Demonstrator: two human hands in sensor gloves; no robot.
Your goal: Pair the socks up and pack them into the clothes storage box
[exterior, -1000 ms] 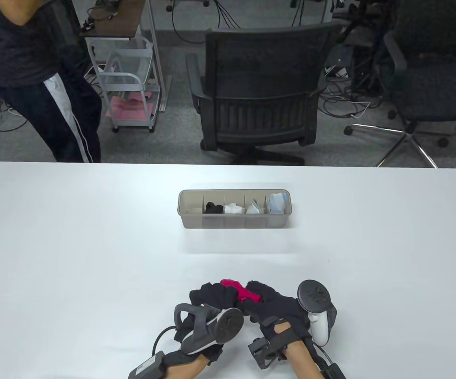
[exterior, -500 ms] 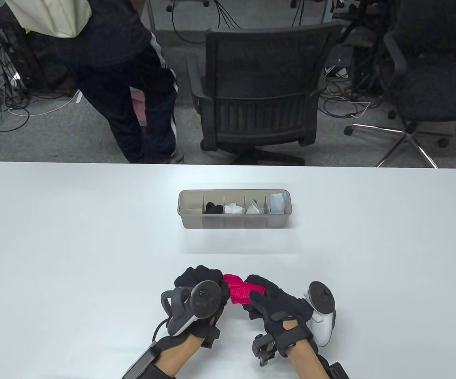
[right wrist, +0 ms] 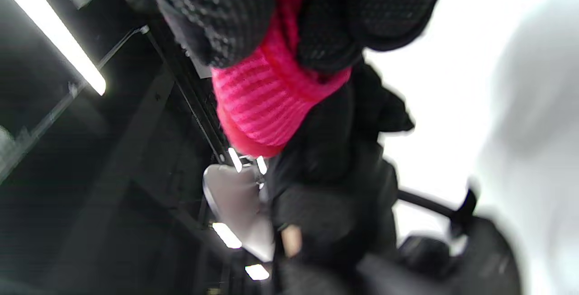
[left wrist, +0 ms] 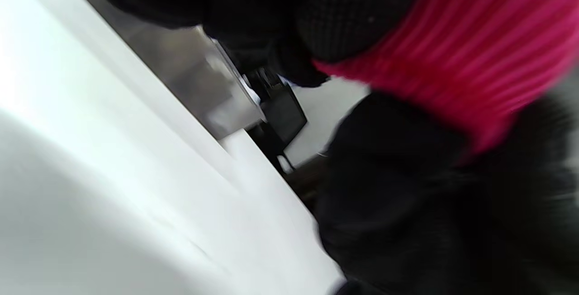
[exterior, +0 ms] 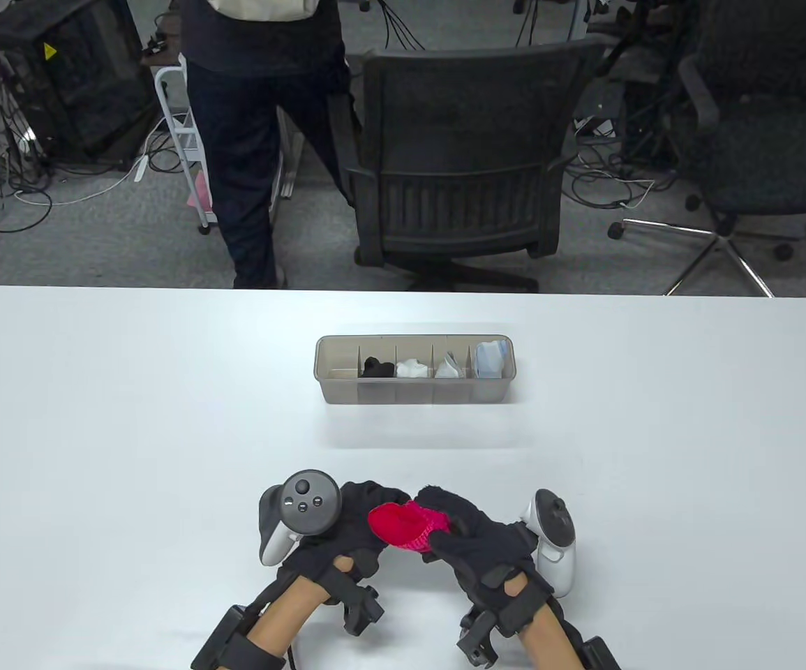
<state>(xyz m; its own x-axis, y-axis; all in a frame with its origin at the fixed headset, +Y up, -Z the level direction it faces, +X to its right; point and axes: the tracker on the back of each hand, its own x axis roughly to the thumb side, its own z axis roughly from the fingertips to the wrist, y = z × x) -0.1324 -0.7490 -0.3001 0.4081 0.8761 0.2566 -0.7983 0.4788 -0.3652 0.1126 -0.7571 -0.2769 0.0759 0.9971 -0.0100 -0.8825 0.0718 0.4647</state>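
Both the left hand (exterior: 347, 534) and right hand (exterior: 476, 534) pinch the bunched pink sock (exterior: 403, 525), its long axis running 9-to-3 o'clock.

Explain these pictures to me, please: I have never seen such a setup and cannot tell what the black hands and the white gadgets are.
These are a person's hands in black sensor gloves. The white gadgets are trackers strapped to the back of each hand; the fingers do not hold them. One camera looks down at the white table; two more sit on the wrists, so their pictures are close, tilted and blurred. The left hand and right hand together hold pink socks, fingers curled round them. Farther back stands a storage box with dividers: four compartments hold socks, and the leftmost looks empty.
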